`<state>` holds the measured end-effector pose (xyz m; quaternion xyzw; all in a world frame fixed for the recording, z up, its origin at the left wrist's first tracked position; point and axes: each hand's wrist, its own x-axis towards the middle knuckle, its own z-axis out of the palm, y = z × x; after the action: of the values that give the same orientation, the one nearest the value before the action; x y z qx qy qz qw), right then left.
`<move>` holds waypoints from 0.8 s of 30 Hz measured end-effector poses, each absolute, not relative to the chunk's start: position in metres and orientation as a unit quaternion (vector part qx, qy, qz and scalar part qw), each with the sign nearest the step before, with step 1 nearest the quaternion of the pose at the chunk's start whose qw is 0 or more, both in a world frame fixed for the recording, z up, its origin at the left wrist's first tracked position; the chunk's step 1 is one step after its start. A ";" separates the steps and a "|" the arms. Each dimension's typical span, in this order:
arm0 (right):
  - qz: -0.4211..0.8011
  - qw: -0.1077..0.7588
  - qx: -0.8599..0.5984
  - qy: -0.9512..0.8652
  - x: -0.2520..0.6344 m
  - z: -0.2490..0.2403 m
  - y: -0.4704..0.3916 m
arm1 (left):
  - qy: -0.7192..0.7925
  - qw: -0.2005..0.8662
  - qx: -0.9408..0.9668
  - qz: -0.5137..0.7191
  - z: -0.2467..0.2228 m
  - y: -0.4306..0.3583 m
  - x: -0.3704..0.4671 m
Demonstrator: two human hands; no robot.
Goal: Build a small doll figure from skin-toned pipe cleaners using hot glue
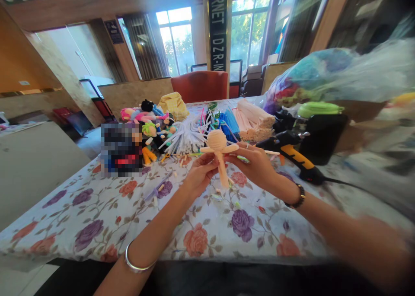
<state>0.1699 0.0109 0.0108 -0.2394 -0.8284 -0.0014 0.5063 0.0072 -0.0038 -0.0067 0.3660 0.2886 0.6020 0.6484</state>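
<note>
A peach-coloured doll figure with a round wound head, outstretched arms and a tapering lower body is held upright over the table, facing me. My left hand pinches it at the left side of the body, below the arm. From the other side, my right hand grips it near its right arm with fingers closed. Both hands are just above the tablecloth. Behind the doll lies a bundle of white pipe cleaners. To the right of these are blue pipe cleaners and a thick peach bundle.
A black and orange glue gun with a cable lies at the right. Several finished dolls are piled at the left back beside a yellow cloth bag. Plastic bags bulge at the right. A red chair stands beyond the flowered tablecloth.
</note>
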 end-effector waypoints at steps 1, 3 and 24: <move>0.010 0.510 -0.236 -0.827 0.170 0.011 0.011 | 0.296 0.642 0.360 0.609 -0.007 -0.003 0.007; 0.034 0.518 -0.232 -0.822 0.170 0.012 0.009 | 0.311 0.625 0.347 0.626 -0.007 -0.003 0.008; -0.083 0.535 -0.249 -0.803 0.168 0.006 0.012 | 0.385 0.480 0.478 0.626 -0.006 -0.010 0.015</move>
<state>0.1680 0.0123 0.0060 -0.2490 -0.8033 -0.0831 0.5347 0.0149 -0.0096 -0.0058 0.4781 0.3851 0.6263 0.4805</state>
